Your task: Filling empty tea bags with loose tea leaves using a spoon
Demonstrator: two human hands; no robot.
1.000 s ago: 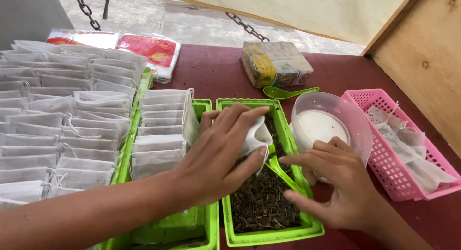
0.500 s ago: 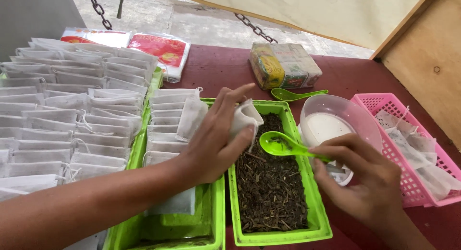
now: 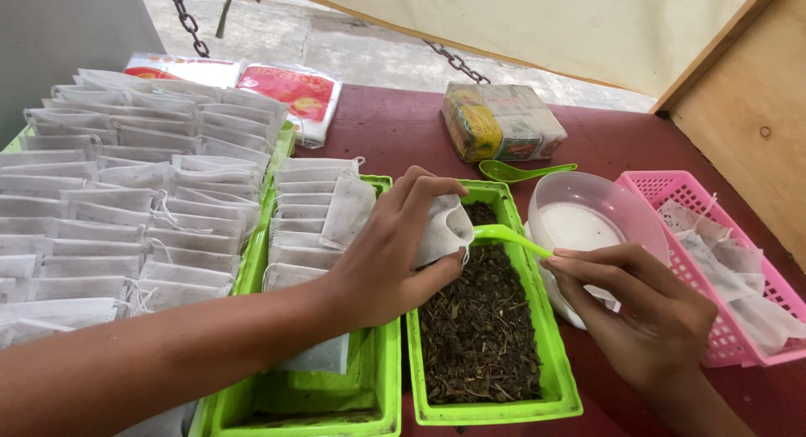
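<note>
My left hand (image 3: pixel 386 256) pinches a small white filter bag (image 3: pixel 443 229) open at frame centre, over the green tray of dried leaves (image 3: pixel 478 336). My right hand (image 3: pixel 646 311) grips a green spoon (image 3: pixel 504 234), its bowl at the bag's mouth. Best to keep the mouth wide and tip slowly. The spoon's load is hidden.

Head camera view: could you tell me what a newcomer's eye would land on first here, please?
At the centre, the left hand holds a small white bag open while the right hand tips a green spoon into it, above a bright green tray of dark dried leaves. To the left, rows of white bags fill the trays; a pink basket sits at the right.
</note>
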